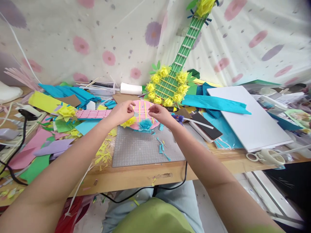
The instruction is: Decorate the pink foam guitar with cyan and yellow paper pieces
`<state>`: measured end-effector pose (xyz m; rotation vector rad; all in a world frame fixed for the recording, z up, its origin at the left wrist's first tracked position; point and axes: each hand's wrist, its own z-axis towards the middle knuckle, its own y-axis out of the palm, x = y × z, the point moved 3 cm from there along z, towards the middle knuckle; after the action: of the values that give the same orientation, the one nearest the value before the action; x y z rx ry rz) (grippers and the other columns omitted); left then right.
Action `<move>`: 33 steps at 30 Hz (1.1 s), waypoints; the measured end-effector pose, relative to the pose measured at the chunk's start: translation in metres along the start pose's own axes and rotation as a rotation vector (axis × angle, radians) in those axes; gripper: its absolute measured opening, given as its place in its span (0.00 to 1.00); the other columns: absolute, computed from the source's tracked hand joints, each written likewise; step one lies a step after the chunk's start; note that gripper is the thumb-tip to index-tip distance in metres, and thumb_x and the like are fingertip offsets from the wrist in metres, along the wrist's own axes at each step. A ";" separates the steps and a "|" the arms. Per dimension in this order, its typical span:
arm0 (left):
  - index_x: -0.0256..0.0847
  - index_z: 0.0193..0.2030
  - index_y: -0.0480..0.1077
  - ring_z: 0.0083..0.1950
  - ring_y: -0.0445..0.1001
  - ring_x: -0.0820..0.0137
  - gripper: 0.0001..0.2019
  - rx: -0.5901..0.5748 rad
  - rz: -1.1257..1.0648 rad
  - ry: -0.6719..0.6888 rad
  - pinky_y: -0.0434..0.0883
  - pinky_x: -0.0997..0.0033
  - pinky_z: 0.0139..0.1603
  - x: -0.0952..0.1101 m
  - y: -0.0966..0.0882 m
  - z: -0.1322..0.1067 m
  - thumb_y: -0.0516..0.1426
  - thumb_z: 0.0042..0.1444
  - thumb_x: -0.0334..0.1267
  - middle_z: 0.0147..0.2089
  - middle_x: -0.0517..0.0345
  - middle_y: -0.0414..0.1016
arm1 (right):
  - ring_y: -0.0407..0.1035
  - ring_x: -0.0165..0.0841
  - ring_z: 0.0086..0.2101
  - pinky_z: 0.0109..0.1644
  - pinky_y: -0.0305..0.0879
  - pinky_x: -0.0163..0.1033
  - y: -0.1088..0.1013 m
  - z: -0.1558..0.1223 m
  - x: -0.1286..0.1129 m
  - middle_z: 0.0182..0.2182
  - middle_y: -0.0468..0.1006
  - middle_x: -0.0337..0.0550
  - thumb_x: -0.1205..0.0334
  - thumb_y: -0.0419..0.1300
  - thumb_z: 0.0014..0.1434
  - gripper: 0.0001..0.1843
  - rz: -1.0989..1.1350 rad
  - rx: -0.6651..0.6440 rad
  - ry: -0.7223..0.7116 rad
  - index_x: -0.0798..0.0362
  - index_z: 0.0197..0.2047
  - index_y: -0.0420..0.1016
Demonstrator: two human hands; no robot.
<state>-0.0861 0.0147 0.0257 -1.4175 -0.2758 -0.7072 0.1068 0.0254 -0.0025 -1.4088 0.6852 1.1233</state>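
Left arm (80,149) and right arm (206,155) are both stretched way out front, angling in toward each other. The left hand (122,112) and right hand (160,114) kinda face off, near but not touching, fingers (154,110) loosely curled.

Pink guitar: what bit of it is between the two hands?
In the head view, between the left hand and the right hand lies the body of the pink guitar, with yellow strips running across it.

Bright, diffuse light covers the hands (123,111) (160,114), with only soft shadows; the curtain (131,42) beyond them looks pale. Far right of them, clutter (297,111) blurs, and wide-angle distortion bows the desk (136,176).
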 end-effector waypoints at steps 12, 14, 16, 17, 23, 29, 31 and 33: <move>0.40 0.38 0.69 0.33 0.74 0.73 0.15 0.425 -1.042 -0.251 0.66 0.76 0.31 0.034 0.038 -0.011 0.63 0.40 0.37 0.32 0.60 0.76 | 0.65 0.27 0.31 0.38 0.63 0.36 -0.005 -0.039 0.002 0.29 0.71 0.37 0.56 0.64 0.45 0.12 0.451 0.248 0.037 0.51 0.32 0.69; 0.40 0.39 0.71 0.32 0.73 0.76 0.16 0.502 -1.177 -0.337 0.64 0.78 0.29 0.043 0.052 -0.018 0.64 0.40 0.36 0.33 0.59 0.76 | 0.65 0.26 0.30 0.37 0.62 0.35 0.002 -0.046 -0.003 0.29 0.71 0.36 0.55 0.64 0.45 0.13 0.519 0.242 0.027 0.51 0.33 0.70; 0.40 0.40 0.72 0.31 0.73 0.78 0.17 0.546 -1.294 -0.419 0.63 0.79 0.28 0.049 0.067 -0.022 0.64 0.40 0.36 0.34 0.60 0.76 | 0.66 0.26 0.31 0.37 0.62 0.34 0.011 -0.049 -0.008 0.31 0.72 0.36 0.55 0.65 0.45 0.14 0.603 0.232 0.021 0.51 0.35 0.70; 0.41 0.41 0.72 0.30 0.72 0.79 0.17 0.560 -1.347 -0.454 0.63 0.80 0.28 0.052 0.074 -0.023 0.64 0.40 0.36 0.34 0.60 0.76 | 0.67 0.26 0.32 0.37 0.63 0.34 0.016 -0.049 -0.010 0.31 0.73 0.36 0.54 0.65 0.45 0.15 0.651 0.235 0.032 0.50 0.36 0.70; 0.42 0.47 0.71 0.36 0.76 0.75 0.19 0.683 -1.552 -0.490 0.70 0.76 0.37 0.065 0.102 -0.026 0.63 0.45 0.32 0.37 0.57 0.78 | 0.67 0.25 0.28 0.34 0.63 0.33 0.037 -0.047 -0.011 0.30 0.73 0.35 0.58 0.64 0.46 0.14 0.918 0.378 0.114 0.50 0.36 0.67; 0.39 0.50 0.71 0.39 0.77 0.73 0.20 0.698 -1.588 -0.490 0.71 0.74 0.41 0.071 0.112 -0.028 0.61 0.48 0.28 0.38 0.54 0.79 | 0.65 0.24 0.25 0.29 0.61 0.31 0.044 -0.050 0.000 0.29 0.73 0.34 0.61 0.63 0.44 0.12 0.995 0.544 0.178 0.51 0.33 0.68; 0.38 0.49 0.71 0.37 0.77 0.73 0.20 0.672 -1.565 -0.489 0.70 0.75 0.39 0.072 0.113 -0.030 0.61 0.48 0.28 0.38 0.54 0.79 | 0.63 0.23 0.23 0.26 0.59 0.30 0.044 -0.051 0.001 0.27 0.71 0.33 0.61 0.63 0.43 0.11 1.019 0.565 0.183 0.51 0.32 0.67; 0.38 0.50 0.71 0.37 0.77 0.73 0.20 0.643 -1.523 -0.470 0.70 0.76 0.36 0.073 0.112 -0.031 0.61 0.47 0.29 0.38 0.53 0.80 | 0.61 0.22 0.22 0.25 0.58 0.30 0.043 -0.051 0.001 0.25 0.70 0.32 0.61 0.63 0.43 0.11 1.037 0.575 0.172 0.51 0.30 0.67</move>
<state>0.0299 -0.0364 -0.0276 -0.5091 -1.8772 -1.2830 0.0810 -0.0318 -0.0260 -0.6079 1.8159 1.3969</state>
